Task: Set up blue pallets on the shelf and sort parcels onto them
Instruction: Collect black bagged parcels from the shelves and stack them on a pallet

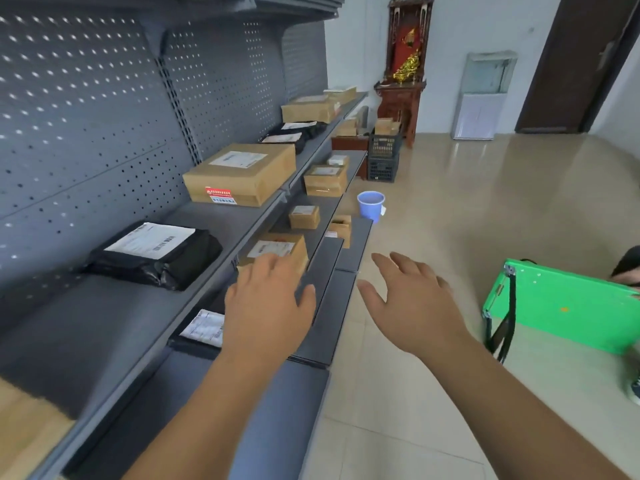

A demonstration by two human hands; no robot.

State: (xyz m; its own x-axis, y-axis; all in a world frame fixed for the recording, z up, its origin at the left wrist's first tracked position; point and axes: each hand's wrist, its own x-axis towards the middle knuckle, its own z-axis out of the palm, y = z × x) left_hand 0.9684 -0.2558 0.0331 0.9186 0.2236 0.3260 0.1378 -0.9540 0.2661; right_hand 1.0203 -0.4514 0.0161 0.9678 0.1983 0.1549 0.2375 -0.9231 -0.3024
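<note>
A grey metal shelf unit runs along the left. Its upper shelf carries a black bag parcel, a large cardboard box and more parcels further back. The lower shelf holds small cardboard boxes, the nearest a labelled box, and a flat black parcel with a white label. My left hand hovers open over the lower shelf, just in front of the labelled box. My right hand is open with spread fingers, over the floor beside the shelf edge. No blue pallet is visible.
A blue bucket stands on the tiled floor by the shelf. Black crates and a wooden cabinet sit at the far end. A green board lies at right, with another person's hand and shoe beside it.
</note>
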